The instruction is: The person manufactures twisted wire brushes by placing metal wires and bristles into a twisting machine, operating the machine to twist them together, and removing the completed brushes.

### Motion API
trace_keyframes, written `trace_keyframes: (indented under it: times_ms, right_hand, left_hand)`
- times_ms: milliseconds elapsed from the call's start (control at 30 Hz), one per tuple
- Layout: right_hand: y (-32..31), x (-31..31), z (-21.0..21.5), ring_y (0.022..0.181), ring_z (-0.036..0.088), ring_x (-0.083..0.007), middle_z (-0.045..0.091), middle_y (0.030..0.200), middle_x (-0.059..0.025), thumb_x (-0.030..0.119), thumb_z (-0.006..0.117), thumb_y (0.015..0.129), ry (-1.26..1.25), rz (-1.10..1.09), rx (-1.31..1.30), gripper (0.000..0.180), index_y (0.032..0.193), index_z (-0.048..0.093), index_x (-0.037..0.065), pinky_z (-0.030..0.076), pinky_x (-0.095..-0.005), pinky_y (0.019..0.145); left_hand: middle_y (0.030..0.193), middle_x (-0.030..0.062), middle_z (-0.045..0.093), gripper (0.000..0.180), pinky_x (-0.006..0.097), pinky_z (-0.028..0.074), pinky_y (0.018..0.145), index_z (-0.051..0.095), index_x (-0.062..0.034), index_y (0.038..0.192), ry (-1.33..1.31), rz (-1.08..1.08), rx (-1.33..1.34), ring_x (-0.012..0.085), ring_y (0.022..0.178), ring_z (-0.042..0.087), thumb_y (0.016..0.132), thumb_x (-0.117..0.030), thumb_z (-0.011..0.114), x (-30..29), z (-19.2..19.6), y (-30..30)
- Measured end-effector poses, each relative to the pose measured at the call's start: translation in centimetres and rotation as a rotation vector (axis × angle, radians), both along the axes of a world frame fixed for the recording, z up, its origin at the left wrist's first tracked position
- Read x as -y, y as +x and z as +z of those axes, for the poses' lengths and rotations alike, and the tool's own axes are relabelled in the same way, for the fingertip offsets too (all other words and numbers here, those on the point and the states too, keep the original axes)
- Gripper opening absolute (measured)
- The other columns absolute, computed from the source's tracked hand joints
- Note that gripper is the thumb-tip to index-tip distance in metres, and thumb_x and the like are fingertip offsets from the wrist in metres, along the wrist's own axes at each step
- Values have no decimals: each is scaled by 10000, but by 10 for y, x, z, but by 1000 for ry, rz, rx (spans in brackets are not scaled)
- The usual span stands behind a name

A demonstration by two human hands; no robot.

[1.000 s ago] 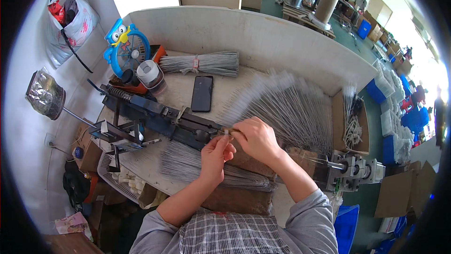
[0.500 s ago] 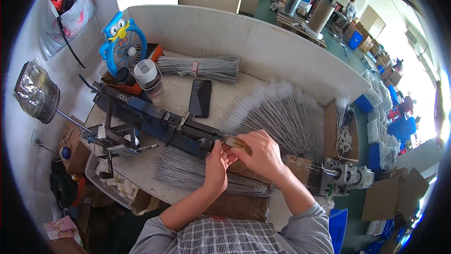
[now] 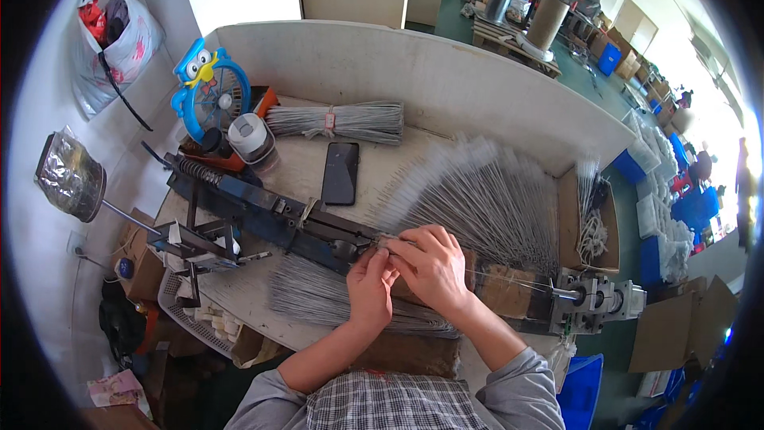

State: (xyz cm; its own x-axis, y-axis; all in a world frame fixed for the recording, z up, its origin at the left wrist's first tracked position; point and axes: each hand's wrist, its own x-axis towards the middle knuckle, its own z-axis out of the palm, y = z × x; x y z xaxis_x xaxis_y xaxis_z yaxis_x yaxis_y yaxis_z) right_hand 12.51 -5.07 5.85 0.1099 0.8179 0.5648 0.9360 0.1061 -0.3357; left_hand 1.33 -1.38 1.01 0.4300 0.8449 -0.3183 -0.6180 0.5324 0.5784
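Note:
My left hand [image 3: 371, 291] and my right hand [image 3: 434, 267] meet at the right end of a long dark metal fixture [image 3: 278, 211]. Thumbs and fingertips of both are pinched together; whatever lies between them is too small and covered to name. A thin pale wire [image 3: 513, 280] stretches from beside my right hand to the metal spindle [image 3: 569, 295] on the right. Behind my right hand a wide fan of thin grey wires [image 3: 485, 207] with whitish tips lies on the table. More grey wires [image 3: 310, 291] lie under my left wrist and forearm.
Toward the back are a tied wire bundle [image 3: 358, 121], a black phone [image 3: 341, 174], a lidded jar [image 3: 253, 140] and a blue fan [image 3: 211, 88]. A lamp [image 3: 72, 175] wrapped in plastic stands left. A cardboard box [image 3: 589, 231] sits right; a low white partition [image 3: 446, 60] borders the table.
My right hand has shifted slightly left and its fingers have closed in against my left fingertips. The amber-coloured piece seen by its fingers earlier is now mostly covered. The whole view has shifted slightly.

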Motion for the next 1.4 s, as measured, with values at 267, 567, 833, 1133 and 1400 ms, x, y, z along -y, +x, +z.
trace_keyframes:
  times_ms: [267,567,833,1133,1400]
  right_hand:
    - [11,20,4,891,601,-232,657,912,-17,140,760,699,-9,28,-16,238,933,722,116,497,-356,772]
    - [-18,34,-30,794,639,-143,682,946,-92,83,669,870,-303,156,-647,259,1118,658,8,512,-258,706]
    - [-15,34,-16,747,603,-72,668,850,-26,95,570,937,-386,132,-841,372,1302,539,26,513,-247,697]
    - [-9,33,-23,646,636,-92,677,746,-69,71,621,883,-301,7,-559,444,1317,531,43,510,-248,630]
    - [-14,38,-26,797,700,-217,700,933,-140,121,617,904,-378,129,-741,328,1221,604,40,538,-290,722]
  left_hand:
    - [993,54,635,138,300,486,861,596,-13,1032,66,-6,-13,136,899,613,930,-93,547,1,-6,5]
    - [926,55,648,164,272,499,787,606,-17,994,-43,-62,35,136,838,625,945,-128,496,-2,0,-6]
    - [908,57,651,138,284,497,730,607,-33,973,8,-111,154,150,819,625,918,-134,530,-2,-31,-6]
    - [992,41,626,153,265,472,852,587,-19,1055,32,-27,21,111,889,600,917,-64,541,0,-9,5]
    - [985,75,644,214,289,481,820,586,-9,1054,-3,-75,69,150,889,614,947,-170,495,-1,-13,-4]
